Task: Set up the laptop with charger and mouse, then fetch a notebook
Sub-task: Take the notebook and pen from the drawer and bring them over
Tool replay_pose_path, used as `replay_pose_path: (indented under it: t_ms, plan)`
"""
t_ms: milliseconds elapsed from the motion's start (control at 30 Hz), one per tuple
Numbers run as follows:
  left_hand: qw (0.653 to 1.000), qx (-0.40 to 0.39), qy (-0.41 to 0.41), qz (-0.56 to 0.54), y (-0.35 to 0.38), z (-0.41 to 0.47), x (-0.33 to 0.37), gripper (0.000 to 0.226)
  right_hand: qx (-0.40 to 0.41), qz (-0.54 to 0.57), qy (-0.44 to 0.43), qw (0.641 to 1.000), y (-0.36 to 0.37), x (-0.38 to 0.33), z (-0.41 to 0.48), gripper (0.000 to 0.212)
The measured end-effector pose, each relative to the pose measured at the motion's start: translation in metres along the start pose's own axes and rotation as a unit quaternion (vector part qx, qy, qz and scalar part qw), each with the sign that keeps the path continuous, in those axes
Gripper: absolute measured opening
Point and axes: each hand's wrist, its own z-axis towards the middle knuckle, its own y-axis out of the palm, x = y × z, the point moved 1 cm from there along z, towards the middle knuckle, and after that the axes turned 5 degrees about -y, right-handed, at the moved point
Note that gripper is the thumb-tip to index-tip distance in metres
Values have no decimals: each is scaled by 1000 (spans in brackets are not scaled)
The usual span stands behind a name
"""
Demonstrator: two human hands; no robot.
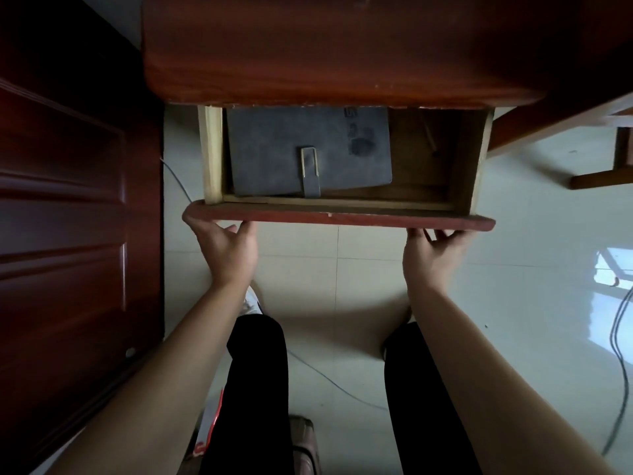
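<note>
A dark grey notebook (291,149) with a strap clasp lies flat in the left part of a wooden drawer (342,219) that stands pulled out from under a reddish-brown desk (325,49). My left hand (226,250) grips the underside of the drawer front near its left end. My right hand (433,255) grips the same front near its right end. The laptop, charger and mouse are out of view.
A dark red wooden door (68,217) stands at the left. Thin cables (620,354) trail over the pale tiled floor on the right and between my legs. A wooden furniture leg (603,173) is at the right. A small nail-like object (431,138) lies in the drawer's right part.
</note>
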Motion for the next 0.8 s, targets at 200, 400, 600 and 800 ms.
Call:
replay_pose_path:
  t_ms: [200,400,600,800]
  plan:
    - [1000,1,7,-5,9,-7,21,51,0,44,-30,999,6,-12,15,82]
    - [971,-111,-209,-22,18,-5,-5,39,-221,11,127,967,-3,8,17,57]
    - [963,-75,-259,-20,24,-8,1,40,-168,118,213,955,8,-11,5,45]
    - [988,84,-64,113,-1,-13,34,77,38,-199,-82,976,-7,-53,-13,100]
